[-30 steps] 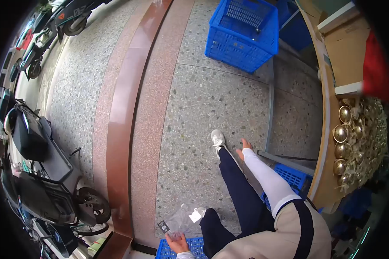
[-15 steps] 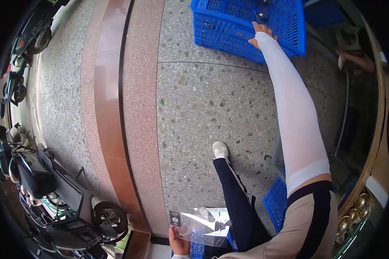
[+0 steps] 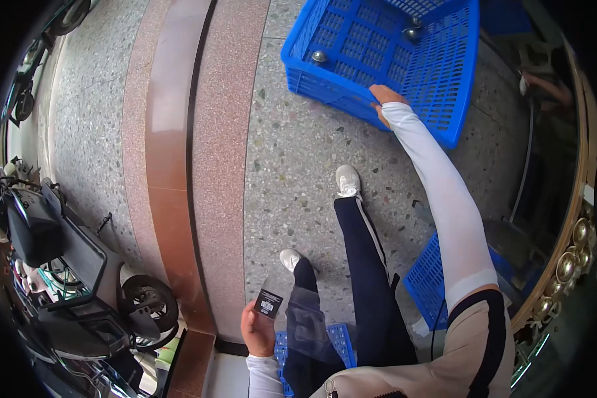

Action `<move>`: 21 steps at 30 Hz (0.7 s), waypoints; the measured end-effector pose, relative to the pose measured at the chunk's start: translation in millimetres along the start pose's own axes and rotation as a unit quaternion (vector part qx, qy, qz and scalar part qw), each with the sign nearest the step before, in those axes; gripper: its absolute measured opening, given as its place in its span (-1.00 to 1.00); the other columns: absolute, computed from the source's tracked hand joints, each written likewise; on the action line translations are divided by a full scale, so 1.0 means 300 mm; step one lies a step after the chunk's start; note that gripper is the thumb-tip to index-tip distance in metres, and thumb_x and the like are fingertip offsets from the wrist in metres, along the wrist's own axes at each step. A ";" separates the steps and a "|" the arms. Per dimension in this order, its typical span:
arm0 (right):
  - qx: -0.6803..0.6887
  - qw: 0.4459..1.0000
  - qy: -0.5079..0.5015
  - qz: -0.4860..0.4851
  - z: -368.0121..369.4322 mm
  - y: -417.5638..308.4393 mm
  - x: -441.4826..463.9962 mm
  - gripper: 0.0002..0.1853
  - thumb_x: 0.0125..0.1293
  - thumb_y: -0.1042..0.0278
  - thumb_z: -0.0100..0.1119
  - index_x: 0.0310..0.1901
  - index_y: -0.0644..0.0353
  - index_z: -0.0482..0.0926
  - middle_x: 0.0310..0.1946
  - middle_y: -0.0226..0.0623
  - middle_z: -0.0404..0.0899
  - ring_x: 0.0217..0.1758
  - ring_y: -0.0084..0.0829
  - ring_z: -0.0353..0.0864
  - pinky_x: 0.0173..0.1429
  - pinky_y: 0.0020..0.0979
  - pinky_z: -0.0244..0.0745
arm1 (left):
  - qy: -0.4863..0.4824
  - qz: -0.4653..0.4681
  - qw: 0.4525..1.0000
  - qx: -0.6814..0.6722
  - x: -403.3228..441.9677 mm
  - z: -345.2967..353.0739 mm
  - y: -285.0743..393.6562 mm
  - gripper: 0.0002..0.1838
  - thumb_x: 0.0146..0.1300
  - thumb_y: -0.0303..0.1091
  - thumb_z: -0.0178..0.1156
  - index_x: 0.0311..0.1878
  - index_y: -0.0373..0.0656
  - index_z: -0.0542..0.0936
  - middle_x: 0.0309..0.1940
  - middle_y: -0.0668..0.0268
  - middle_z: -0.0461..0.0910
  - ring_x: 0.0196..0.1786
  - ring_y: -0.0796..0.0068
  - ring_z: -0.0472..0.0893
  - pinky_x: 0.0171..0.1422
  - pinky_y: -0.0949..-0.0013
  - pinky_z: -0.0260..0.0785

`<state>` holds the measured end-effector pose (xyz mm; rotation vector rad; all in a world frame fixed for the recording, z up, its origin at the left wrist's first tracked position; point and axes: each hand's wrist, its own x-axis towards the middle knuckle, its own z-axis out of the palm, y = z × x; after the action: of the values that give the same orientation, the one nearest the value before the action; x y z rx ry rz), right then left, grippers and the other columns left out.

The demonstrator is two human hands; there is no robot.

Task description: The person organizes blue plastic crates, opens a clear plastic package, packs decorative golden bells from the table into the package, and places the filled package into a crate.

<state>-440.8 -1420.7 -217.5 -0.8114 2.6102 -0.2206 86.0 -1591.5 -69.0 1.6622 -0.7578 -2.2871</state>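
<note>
My right hand (image 3: 386,105) has its fingers hooked over the near rim of a large blue plastic crate (image 3: 331,91) on the floor. Inside the crate lie a few small shiny round metal pieces (image 3: 319,57), one near the left side and others toward the far right. Low in the view, my left hand (image 3: 259,331) pinches the edge of a clear plastic bag (image 3: 306,325) by its black printed label (image 3: 268,303). The bag hangs in front of my leg and looks flat, with nothing visible in it.
A second blue crate (image 3: 423,273) stands beside my right leg, and another (image 3: 342,343) is partly hidden below me. Parked scooters (image 3: 79,265) line the left, beyond a reddish stone strip (image 3: 171,166). Gold-coloured round metal pieces (image 3: 565,266) sit at the right edge.
The large crate is now closer and shows more of its inside, with my right hand still at its rim. My left hand and the bag have shifted slightly left and up; my feet appear farther forward.
</note>
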 end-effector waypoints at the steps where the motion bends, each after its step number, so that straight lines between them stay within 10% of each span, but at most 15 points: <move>1: 0.002 1.000 -0.022 0.011 0.051 -0.077 -0.090 -0.72 0.19 0.43 0.11 -0.05 0.06 0.37 -0.09 -0.16 0.44 0.00 -0.02 0.44 0.01 -0.15 0.38 | -0.041 0.034 0.999 0.009 0.003 -0.060 0.024 -0.60 0.23 -0.13 0.08 -0.01 -0.25 0.48 0.01 0.11 0.48 0.11 0.22 0.44 0.22 0.12 0.23; 8: 0.035 0.993 -0.107 -0.038 0.389 -0.533 -0.591 -0.65 0.17 0.43 0.08 0.02 0.07 0.33 -0.06 -0.10 0.45 0.03 -0.01 0.44 0.03 -0.10 0.38 | -0.041 0.145 0.979 0.135 -0.151 -0.475 0.126 -0.58 0.37 -0.05 -0.10 -0.25 -0.21 0.58 0.02 0.16 0.46 0.09 0.29 0.44 0.22 0.21 0.26; 13: 0.028 0.977 -0.197 -0.076 0.594 -0.739 -0.969 -0.55 0.14 0.40 0.13 0.08 0.20 0.29 -0.04 0.01 0.43 0.03 0.03 0.44 0.08 -0.09 0.36 | 0.012 0.107 0.994 -0.033 -0.409 -0.733 -0.108 -0.68 0.18 -0.22 0.07 -0.20 -0.32 0.57 -0.09 0.03 0.53 -0.08 0.21 0.54 0.07 0.21 0.39; 21: 0.094 0.941 -0.262 -0.191 0.946 -0.947 -1.810 -0.49 0.13 0.33 0.18 0.10 0.24 0.27 -0.15 0.04 0.48 -0.07 0.04 0.46 0.02 -0.06 0.35 | -0.048 -0.132 0.986 0.090 -0.921 -1.063 -0.612 -0.55 0.16 -0.33 0.08 0.12 -0.28 0.45 -0.13 0.18 0.61 -0.14 0.37 0.60 -0.04 0.36 0.43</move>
<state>230.8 -1351.7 -224.7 -1.1236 1.8934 -0.3062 500.1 -1399.3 -10.7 1.8392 -0.8305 -2.5624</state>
